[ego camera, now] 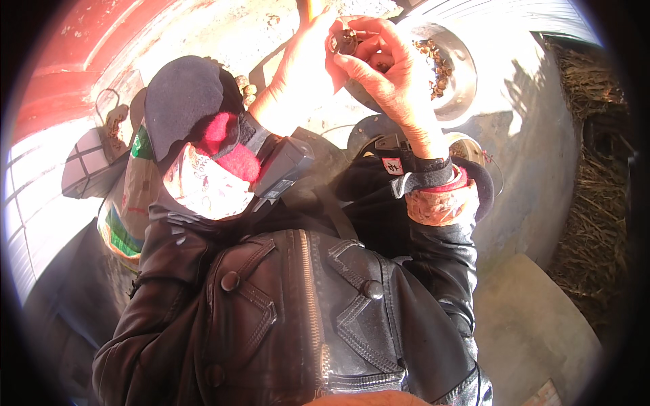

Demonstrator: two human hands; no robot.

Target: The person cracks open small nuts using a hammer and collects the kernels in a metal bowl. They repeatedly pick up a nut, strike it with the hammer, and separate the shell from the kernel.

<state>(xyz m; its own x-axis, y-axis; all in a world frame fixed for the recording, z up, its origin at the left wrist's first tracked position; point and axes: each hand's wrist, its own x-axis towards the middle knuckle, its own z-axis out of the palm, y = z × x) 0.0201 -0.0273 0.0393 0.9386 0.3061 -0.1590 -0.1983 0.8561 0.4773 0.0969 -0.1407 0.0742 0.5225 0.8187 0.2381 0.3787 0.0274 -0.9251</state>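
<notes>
Between the thumb and fingers of my right hand [383,71] is a dark, rounded piece that looks like a walnut or part of its shell [346,41]. Another small dark bit shows in the curl of the same hand, partly hidden by the fingers. My left hand [304,63] is close beside it on the left, washed out by sunlight, so I cannot tell whether it grips anything. A metal basin [464,76] holding brown broken nut pieces or shells [437,63] sits just right of and below my right hand.
Several whole walnuts [246,89] lie left of my left wrist. A yellow stick-like handle [309,9] shows at the top. Right of my right wrist is a small container [464,147] with a wire handle. A printed sack [134,203] stands left; straw [591,203] lies far right.
</notes>
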